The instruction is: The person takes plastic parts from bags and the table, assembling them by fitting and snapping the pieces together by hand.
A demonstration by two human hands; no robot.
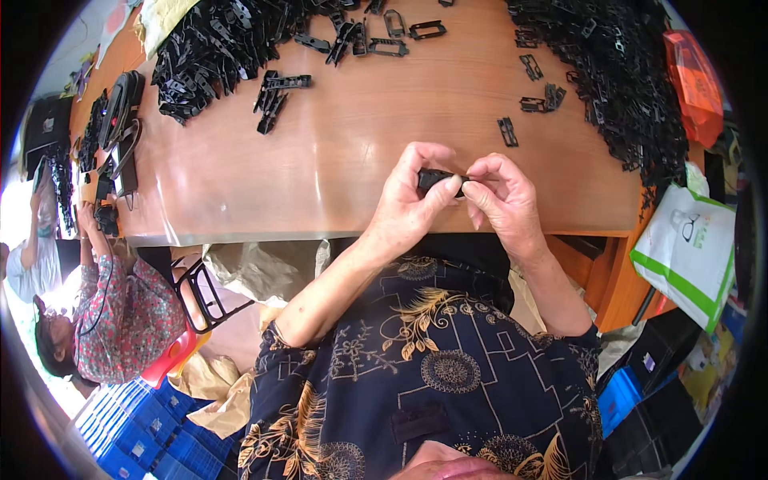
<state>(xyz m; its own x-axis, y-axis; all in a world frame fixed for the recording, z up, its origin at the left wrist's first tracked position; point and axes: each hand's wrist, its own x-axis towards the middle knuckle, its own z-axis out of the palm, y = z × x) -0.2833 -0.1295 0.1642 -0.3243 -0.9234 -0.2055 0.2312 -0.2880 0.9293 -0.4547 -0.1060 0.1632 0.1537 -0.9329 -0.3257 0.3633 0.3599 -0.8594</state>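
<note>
Above the table's near edge my two hands meet around a small black plastic part (432, 178). My left hand (410, 196) grips its body, fingers curled behind and thumb laid over the end. The thumb and fingertips of my right hand (506, 200) pinch at its right end; whether they hold a second piece there is hidden. On the table beyond, a few long black plastic pieces (274, 100) lie at the left. A single small black frame piece (507, 132) lies just past my right hand.
Heaps of black plastic parts (212, 60) and small black frames (624, 72) cover the wooden table's (360, 144) far left and right. An orange bag (693, 84) and white-green bag (688, 248) sit right. At left, a person in a floral top (128, 320) works near blue crates (144, 424).
</note>
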